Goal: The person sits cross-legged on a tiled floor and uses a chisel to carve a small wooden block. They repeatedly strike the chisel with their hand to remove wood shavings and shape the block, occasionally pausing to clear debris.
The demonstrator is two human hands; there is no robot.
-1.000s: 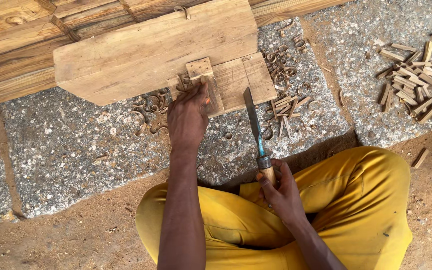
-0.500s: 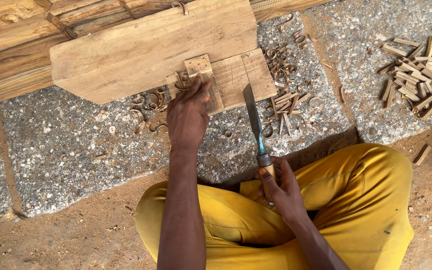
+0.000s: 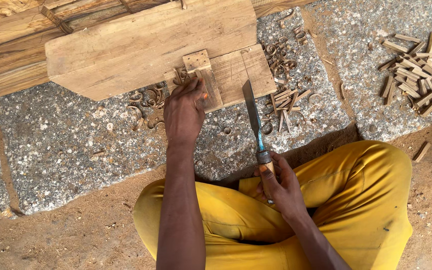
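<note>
My left hand [image 3: 184,111] reaches forward and presses its fingertips on a small wooden strip [image 3: 209,87] that lies on a thick wooden work block [image 3: 126,47]. A small square stop piece [image 3: 196,61] sits on the block just beyond the strip. My right hand [image 3: 277,183] grips the wooden handle of a chisel [image 3: 253,116]. Its flat metal blade points away from me, with the tip over the block's near right part. I sit cross-legged in yellow trousers [image 3: 366,200].
Curled wood shavings [image 3: 148,97] lie around the block on grey stone slabs [image 3: 66,145]. Several short cut sticks [image 3: 416,80] are piled at the far right, and a smaller bunch [image 3: 287,102] lies beside the chisel. Planks [image 3: 6,55] lie at the upper left. Sawdust covers the ground nearby.
My left hand has shifted slightly on the strip. The chisel and my right hand stay nearly where they were.
</note>
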